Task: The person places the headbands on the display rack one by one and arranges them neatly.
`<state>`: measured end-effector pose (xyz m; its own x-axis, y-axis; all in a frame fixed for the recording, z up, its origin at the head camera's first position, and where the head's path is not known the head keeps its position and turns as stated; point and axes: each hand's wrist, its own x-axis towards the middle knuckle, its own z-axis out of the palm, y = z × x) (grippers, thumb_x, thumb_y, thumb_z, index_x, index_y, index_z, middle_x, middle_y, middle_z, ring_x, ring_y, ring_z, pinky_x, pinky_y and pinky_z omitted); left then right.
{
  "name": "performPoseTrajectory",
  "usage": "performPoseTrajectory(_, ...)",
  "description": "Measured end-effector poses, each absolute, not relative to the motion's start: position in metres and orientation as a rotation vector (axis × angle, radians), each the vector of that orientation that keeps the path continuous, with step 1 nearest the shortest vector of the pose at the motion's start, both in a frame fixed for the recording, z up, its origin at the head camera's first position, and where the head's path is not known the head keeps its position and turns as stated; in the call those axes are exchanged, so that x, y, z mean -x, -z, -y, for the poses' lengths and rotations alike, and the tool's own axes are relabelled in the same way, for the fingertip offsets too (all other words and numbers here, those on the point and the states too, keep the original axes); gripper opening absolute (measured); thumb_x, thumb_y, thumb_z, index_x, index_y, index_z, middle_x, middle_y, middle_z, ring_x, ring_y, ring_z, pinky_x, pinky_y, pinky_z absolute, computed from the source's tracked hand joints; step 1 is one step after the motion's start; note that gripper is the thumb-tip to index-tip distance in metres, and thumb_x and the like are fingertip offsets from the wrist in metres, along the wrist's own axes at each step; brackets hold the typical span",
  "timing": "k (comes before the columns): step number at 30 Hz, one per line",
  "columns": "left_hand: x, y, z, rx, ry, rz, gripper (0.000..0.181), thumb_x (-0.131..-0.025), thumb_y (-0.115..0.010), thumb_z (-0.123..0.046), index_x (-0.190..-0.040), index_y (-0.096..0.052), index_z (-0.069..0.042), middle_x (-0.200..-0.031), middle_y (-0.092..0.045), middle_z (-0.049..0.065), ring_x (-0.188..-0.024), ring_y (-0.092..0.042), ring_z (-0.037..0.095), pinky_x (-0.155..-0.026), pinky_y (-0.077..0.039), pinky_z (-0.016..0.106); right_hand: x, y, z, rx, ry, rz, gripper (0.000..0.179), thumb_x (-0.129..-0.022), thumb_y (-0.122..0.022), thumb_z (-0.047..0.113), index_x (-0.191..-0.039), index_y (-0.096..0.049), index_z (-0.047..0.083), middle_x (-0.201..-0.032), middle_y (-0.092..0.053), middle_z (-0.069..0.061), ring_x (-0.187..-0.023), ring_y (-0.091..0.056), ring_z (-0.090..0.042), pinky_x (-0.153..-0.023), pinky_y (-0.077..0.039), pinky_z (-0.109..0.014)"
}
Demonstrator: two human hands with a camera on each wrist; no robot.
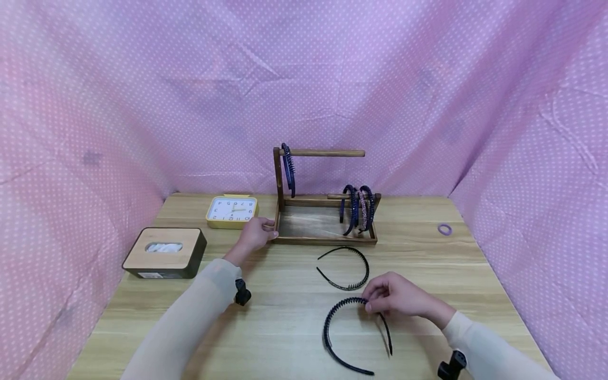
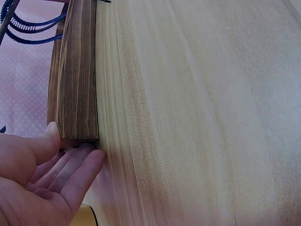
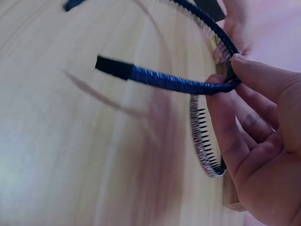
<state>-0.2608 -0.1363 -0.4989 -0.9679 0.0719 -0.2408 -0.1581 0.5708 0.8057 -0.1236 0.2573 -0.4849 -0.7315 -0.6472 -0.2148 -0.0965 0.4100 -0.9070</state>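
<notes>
At the left, my left hand (image 1: 256,234) grips the end of the brown wooden rack (image 1: 328,241), thumb at its edge and fingers around the corner. My right hand (image 1: 391,295) pinches a dark blue toothed headband (image 3: 174,82) between thumb and fingers near one side, above the table. Just beyond it, a glittery headband with teeth (image 1: 367,269) lies on the table, its open ends to the left. One dark blue headband (image 1: 288,171) hangs on the rack's upper bar. Several more headbands (image 1: 353,211), one of them pink and sparkly, hang on the lower bar.
Behind my left hand lies a yellow clock (image 1: 233,209). A tissue box (image 1: 163,253) with a wooden top stands at the far left. Over on the right is a purple ring (image 1: 444,229). Pink dotted cloth (image 1: 309,95) encloses the table at the back and sides.
</notes>
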Motion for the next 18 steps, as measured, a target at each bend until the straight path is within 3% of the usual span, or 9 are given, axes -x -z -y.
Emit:
performPoseTrajectory(5, 0.260, 0.499, 0.136, 0.059, -1.354, -2.570, 0.040, -0.096, -0.072, -0.006, -0.133, -0.063, 0.004, -0.121, -0.071, 0.024, -0.108, -0.071, 0.034, -0.077, -0.065, 0.036, 0.127, 0.472, -0.257, 0.623, 1.370, -2.150, 0.026, -0.088, -0.079, 0.010, -0.105, -0.070, -0.007, -0.090, -0.075, -0.015, -0.074, -0.070, -0.011, -0.058, -0.062, -0.033)
performPoseTrajectory(11, 0.261, 0.499, 0.135, 0.055, -1.351, -2.563, 0.040, -0.096, -0.072, -0.007, -0.134, -0.062, 0.004, -0.121, -0.071, 0.024, -0.108, -0.071, 0.034, -0.076, -0.065, 0.036, 0.129, 0.458, -0.256, 0.628, 1.368, -2.188, 0.024, -0.087, -0.081, 0.009, -0.105, -0.070, -0.002, -0.092, -0.073, -0.014, -0.075, -0.070, -0.012, -0.059, -0.062, -0.036)
performPoseTrajectory(18, 0.261, 0.499, 0.136, 0.065, -1.363, -2.536, 0.041, -0.097, -0.071, -0.007, -0.136, -0.061, 0.004, -0.123, -0.071, 0.025, -0.109, -0.071, 0.034, -0.077, -0.065, 0.037, 0.130, 0.451, -0.255, 0.616, 1.399, -2.244, 0.040, -0.088, -0.080, 0.011, -0.123, -0.067, -0.005, -0.099, -0.074, -0.016, -0.086, -0.072, -0.015, -0.071, -0.064, -0.031)
